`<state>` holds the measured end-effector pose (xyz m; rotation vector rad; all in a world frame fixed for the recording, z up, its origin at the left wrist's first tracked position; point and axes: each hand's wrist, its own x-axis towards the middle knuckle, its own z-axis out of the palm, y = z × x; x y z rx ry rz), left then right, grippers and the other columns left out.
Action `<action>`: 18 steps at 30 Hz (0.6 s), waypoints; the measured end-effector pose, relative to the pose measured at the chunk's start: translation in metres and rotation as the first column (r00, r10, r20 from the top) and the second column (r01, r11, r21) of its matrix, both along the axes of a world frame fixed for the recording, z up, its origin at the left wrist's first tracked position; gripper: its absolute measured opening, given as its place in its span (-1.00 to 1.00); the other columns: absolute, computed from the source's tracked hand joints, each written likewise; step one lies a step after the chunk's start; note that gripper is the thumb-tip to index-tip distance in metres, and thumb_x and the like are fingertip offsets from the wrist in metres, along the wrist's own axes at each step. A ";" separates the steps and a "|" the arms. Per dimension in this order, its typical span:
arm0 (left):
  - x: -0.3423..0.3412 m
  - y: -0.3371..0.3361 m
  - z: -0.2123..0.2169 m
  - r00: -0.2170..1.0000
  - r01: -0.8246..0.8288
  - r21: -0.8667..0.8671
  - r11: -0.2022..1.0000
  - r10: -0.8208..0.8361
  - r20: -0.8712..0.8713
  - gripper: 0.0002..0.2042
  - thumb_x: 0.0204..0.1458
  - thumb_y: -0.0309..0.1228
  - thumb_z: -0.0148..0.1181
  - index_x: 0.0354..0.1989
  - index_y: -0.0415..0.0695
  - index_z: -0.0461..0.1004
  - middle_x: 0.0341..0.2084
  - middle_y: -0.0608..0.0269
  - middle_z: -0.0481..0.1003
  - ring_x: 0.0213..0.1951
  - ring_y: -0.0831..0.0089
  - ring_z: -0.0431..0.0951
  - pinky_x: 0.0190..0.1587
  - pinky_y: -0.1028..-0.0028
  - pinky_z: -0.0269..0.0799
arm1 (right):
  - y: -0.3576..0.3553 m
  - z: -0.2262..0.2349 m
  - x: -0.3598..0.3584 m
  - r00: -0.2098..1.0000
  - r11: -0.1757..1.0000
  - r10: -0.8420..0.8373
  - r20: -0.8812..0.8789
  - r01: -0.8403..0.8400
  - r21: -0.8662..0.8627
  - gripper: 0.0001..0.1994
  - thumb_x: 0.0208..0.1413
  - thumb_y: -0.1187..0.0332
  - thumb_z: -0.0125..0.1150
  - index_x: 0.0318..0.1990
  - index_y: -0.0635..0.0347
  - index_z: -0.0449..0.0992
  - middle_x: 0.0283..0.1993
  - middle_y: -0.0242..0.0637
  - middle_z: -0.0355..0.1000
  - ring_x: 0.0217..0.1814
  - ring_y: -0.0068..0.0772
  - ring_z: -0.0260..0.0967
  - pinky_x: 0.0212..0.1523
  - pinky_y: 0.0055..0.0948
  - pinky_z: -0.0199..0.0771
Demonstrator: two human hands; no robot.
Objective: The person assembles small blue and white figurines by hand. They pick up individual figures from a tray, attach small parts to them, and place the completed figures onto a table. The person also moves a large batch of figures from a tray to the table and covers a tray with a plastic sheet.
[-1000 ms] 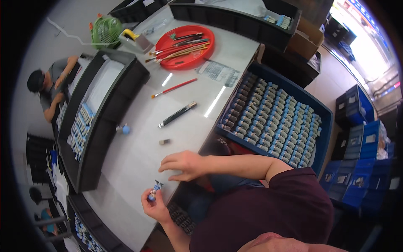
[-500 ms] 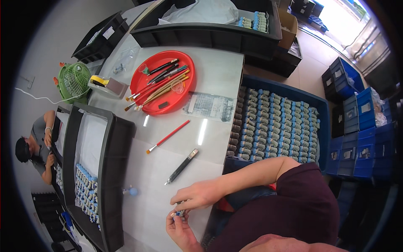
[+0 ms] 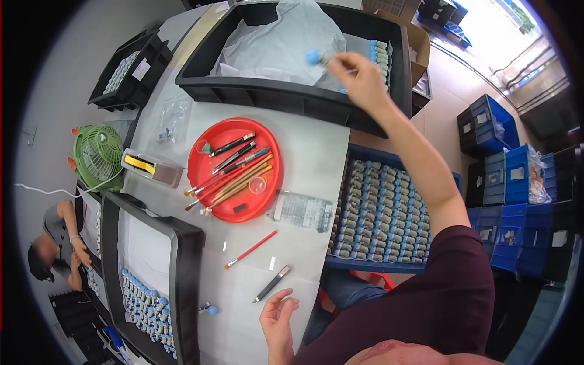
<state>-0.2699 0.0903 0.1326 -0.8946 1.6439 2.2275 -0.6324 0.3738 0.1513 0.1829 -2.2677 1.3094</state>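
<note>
We pinch a small toy (image 3: 313, 57) with a round blue head in the fingertips of our right hand (image 3: 359, 76), above the white sheet (image 3: 267, 52) in the big black bin (image 3: 274, 94), and more little toys (image 3: 381, 58) sit just right of that hand. Our left hand (image 3: 280, 319) is loose, its fingers bent; a black pen-like tool (image 3: 272, 284) lies just past its fingertips, and another blue-headed toy (image 3: 212, 309) lies to its left on the table (image 3: 237, 334).
</note>
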 end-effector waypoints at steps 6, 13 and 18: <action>-0.041 0.019 0.005 0.998 -0.013 -0.036 0.999 0.016 0.060 -0.76 -0.03 -0.63 0.09 -0.14 -0.36 0.39 -0.17 0.09 0.47 -0.29 0.48 0.50 -0.20 0.51 0.43 | 0.157 -0.040 -0.147 0.844 0.803 -0.509 0.170 0.394 0.447 -0.70 -0.05 0.10 0.18 -0.24 0.05 0.58 -0.25 -0.16 0.51 -0.12 -0.15 0.44 -0.07 -0.25 0.39; -0.068 0.030 0.002 0.993 -0.012 -0.096 0.995 0.023 0.119 -0.79 0.03 -0.61 0.04 -0.13 -0.31 0.38 -0.19 0.08 0.47 -0.29 0.49 0.49 -0.21 0.53 0.43 | 0.158 -0.083 -0.210 0.750 0.685 -0.585 0.310 0.251 0.684 -0.65 -0.07 0.05 0.20 -0.17 0.00 0.57 -0.08 -0.16 0.46 0.10 -0.07 0.23 0.08 -0.10 0.17; -0.080 0.032 0.006 0.990 -0.002 -0.103 0.995 0.016 0.140 -0.80 0.04 -0.59 0.04 -0.14 -0.31 0.38 -0.20 0.08 0.48 -0.29 0.49 0.49 -0.21 0.53 0.42 | 0.156 -0.088 -0.219 0.673 0.587 -0.654 0.345 0.165 0.792 -0.67 -0.11 0.07 0.20 -0.19 -0.04 0.58 -0.09 -0.18 0.47 0.09 -0.04 0.24 0.06 -0.06 0.11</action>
